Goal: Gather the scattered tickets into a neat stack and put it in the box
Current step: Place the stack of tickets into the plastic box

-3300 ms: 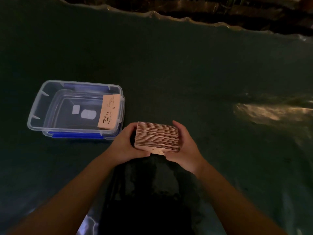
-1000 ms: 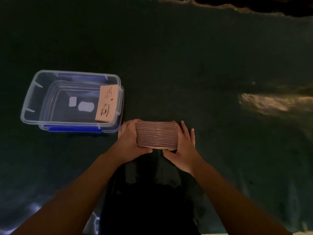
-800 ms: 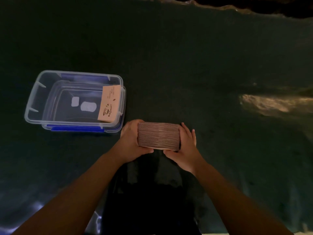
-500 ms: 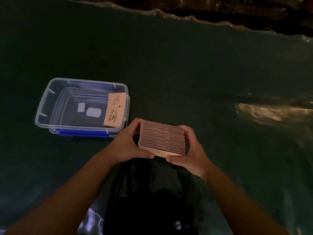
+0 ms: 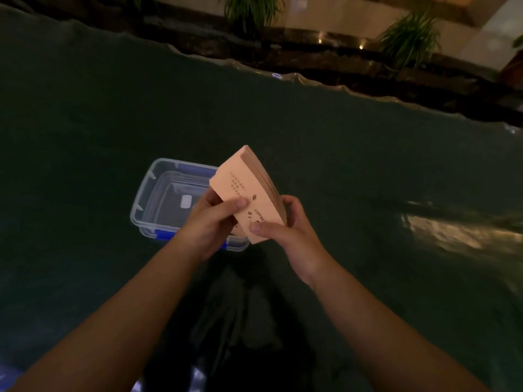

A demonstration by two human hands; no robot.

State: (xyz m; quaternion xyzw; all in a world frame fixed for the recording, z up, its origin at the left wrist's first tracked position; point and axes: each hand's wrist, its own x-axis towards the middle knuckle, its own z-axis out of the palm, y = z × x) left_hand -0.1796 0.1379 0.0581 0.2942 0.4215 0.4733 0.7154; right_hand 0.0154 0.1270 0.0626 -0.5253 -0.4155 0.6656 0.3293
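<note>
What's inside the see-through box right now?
The clear box shows a small white patch on its floor. Its right part is hidden behind the left hand and the ticket stack, so anything lying there cannot be seen.

A dark green cloth (image 5: 339, 154) covered the table and filled most of the frame, its far edge wavy. A bright glare patch (image 5: 464, 233) lay on it at the right. Along the top ran a dark ledge (image 5: 325, 60) with leafy potted plants (image 5: 410, 35) and small lights (image 5: 361, 46), all dim.
</note>
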